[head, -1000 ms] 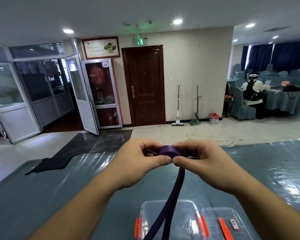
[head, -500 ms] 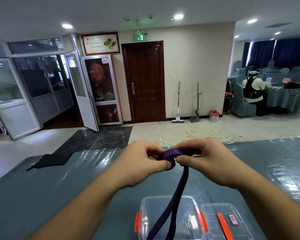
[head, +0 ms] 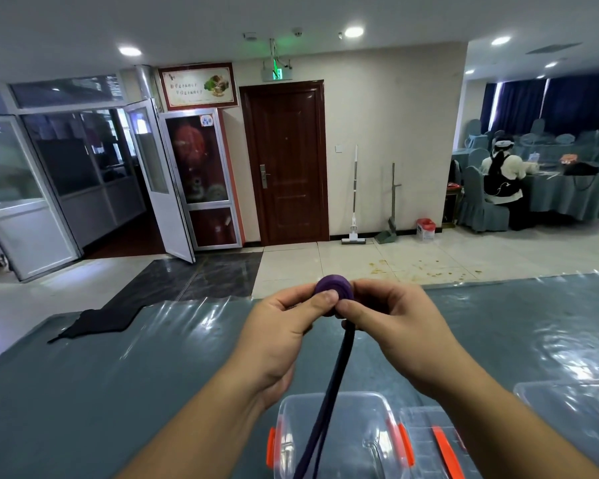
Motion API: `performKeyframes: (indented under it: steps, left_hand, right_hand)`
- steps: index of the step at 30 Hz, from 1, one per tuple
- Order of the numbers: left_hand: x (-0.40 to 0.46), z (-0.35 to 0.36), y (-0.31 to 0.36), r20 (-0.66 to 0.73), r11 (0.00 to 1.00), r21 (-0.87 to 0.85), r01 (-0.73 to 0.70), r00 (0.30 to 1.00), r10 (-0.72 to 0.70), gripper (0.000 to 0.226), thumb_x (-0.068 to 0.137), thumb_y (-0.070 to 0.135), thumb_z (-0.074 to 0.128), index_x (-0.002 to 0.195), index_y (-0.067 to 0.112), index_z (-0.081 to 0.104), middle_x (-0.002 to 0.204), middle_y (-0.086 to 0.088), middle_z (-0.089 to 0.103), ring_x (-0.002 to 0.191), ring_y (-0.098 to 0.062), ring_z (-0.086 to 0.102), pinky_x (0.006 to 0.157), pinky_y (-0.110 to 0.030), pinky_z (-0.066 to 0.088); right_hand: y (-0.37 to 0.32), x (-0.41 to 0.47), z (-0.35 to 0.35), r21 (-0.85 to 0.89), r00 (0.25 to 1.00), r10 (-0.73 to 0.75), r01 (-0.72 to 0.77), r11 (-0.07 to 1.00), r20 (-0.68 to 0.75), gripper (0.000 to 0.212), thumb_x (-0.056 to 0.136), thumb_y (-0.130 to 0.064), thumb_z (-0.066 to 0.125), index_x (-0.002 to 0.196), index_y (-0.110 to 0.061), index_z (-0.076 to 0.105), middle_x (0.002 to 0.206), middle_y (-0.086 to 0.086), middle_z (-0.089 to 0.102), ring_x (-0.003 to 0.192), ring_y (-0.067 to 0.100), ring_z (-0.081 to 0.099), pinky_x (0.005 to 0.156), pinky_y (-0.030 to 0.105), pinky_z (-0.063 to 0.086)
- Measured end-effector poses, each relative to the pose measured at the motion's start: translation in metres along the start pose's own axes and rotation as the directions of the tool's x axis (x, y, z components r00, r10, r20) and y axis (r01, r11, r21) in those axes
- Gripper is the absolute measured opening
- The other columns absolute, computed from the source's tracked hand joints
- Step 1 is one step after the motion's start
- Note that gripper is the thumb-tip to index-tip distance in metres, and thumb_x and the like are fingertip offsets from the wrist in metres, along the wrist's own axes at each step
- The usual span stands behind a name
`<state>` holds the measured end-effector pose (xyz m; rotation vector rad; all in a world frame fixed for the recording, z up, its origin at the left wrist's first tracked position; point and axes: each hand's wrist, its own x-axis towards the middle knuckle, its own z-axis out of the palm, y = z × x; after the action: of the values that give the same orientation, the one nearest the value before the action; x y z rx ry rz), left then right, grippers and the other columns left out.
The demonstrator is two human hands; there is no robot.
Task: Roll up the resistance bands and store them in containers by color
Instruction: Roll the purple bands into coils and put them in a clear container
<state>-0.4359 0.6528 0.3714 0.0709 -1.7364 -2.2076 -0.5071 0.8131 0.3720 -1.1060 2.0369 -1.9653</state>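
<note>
From the head camera, your left hand point(head: 280, 335) and right hand point(head: 391, 323) meet above the table point(head: 118, 392), both pinching the purple resistance band point(head: 333, 288). Its wound part sits as a tight coil between your thumbs and curled fingers, held up in the air. The loose tail hangs straight down from the coil, passing in front of the clear container point(head: 339, 440) with orange latches, which stands on the table close to you. A clear lid point(head: 429, 440) with an orange latch lies just to its right, and another clear container point(head: 574, 406) sits further right. A black cloth point(head: 97, 319) lies at the table's far left edge.
</note>
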Motion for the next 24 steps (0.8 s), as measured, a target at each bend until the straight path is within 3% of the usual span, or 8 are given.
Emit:
performKeyframes:
  steps: [4,7,10,12,15,19,22,24]
  left_hand:
    - [0.001,-0.008,0.015,0.043,0.931,0.363,-0.044,0.999,0.030,0.028,0.079,0.029,0.086,0.106,0.027,0.081,0.098,0.003,0.080,0.087,-0.005,0.072,0.073,-0.017,0.053]
    - [0.004,-0.012,0.035,0.150,0.758,0.631,-0.164,0.985,0.088,0.024,0.082,0.034,0.086,0.104,0.038,0.077,0.096,0.009,0.078,0.089,-0.010,0.074,0.079,-0.020,0.059]
    - [0.007,-0.009,0.051,0.238,0.503,0.824,-0.262,0.965,0.112,0.023,0.077,0.047,0.086,0.098,0.044,0.077,0.091,0.020,0.073,0.084,-0.003,0.067,0.071,-0.016,0.055]
    - [0.010,-0.008,0.061,0.264,0.424,0.859,-0.286,0.958,0.109,0.021,0.076,0.049,0.086,0.095,0.044,0.079,0.085,0.021,0.072,0.078,0.000,0.065,0.065,-0.015,0.052]
    - [0.011,-0.009,0.064,0.236,0.590,0.764,-0.259,0.965,0.117,0.019,0.080,0.039,0.086,0.098,0.040,0.081,0.088,0.017,0.078,0.084,0.001,0.072,0.075,-0.015,0.057]
    - [0.008,-0.002,0.049,0.095,0.928,0.360,-0.095,0.993,0.065,0.024,0.077,0.022,0.085,0.101,0.017,0.083,0.098,-0.008,0.081,0.091,-0.014,0.076,0.084,-0.024,0.060]
    - [0.006,0.002,0.039,0.097,0.995,0.103,0.017,0.995,-0.027,0.031,0.069,0.021,0.082,0.099,0.011,0.083,0.101,-0.011,0.080,0.088,-0.014,0.074,0.079,-0.020,0.058]
    - [0.004,-0.001,0.040,0.132,0.989,0.132,0.068,0.987,-0.086,0.023,0.077,0.016,0.082,0.099,0.013,0.082,0.101,-0.009,0.079,0.090,-0.015,0.076,0.078,-0.021,0.059]
  right_hand:
    - [-0.009,0.002,-0.014,-0.188,0.991,-0.020,0.044,0.981,0.129,0.021,0.096,-0.021,0.072,0.114,-0.031,0.077,0.102,-0.009,0.080,0.099,0.009,0.074,0.089,0.031,0.060]
    - [-0.018,0.007,-0.021,-0.327,0.983,-0.022,0.081,0.941,0.181,0.017,0.095,-0.028,0.073,0.110,-0.034,0.078,0.096,-0.012,0.079,0.091,0.008,0.073,0.084,0.032,0.061]
    - [-0.025,0.011,-0.025,-0.452,0.970,-0.013,0.125,0.883,0.243,0.015,0.095,-0.037,0.071,0.108,-0.037,0.078,0.095,-0.016,0.078,0.091,0.004,0.072,0.083,0.030,0.060]
    - [-0.028,0.012,-0.027,-0.483,0.965,-0.014,0.143,0.864,0.261,0.014,0.094,-0.040,0.072,0.107,-0.038,0.078,0.096,-0.018,0.077,0.092,0.002,0.072,0.083,0.029,0.059]
    - [-0.029,0.014,-0.031,-0.363,0.981,-0.052,0.118,0.924,0.186,0.017,0.092,-0.036,0.075,0.108,-0.036,0.078,0.097,-0.016,0.078,0.094,0.004,0.073,0.085,0.028,0.060]
    - [-0.020,0.010,-0.026,-0.188,0.991,-0.087,0.106,0.977,0.105,0.020,0.091,-0.029,0.076,0.110,-0.035,0.079,0.103,-0.014,0.080,0.101,0.004,0.074,0.091,0.021,0.058]
    - [-0.014,0.006,-0.019,0.004,0.997,-0.028,0.027,1.000,0.072,0.022,0.094,-0.024,0.072,0.114,-0.028,0.079,0.107,-0.004,0.081,0.105,0.013,0.075,0.094,0.033,0.061]
    - [-0.014,0.005,-0.021,-0.054,0.995,-0.042,0.047,0.997,0.093,0.022,0.095,-0.024,0.071,0.116,-0.028,0.079,0.106,-0.005,0.080,0.104,0.014,0.075,0.093,0.035,0.061]
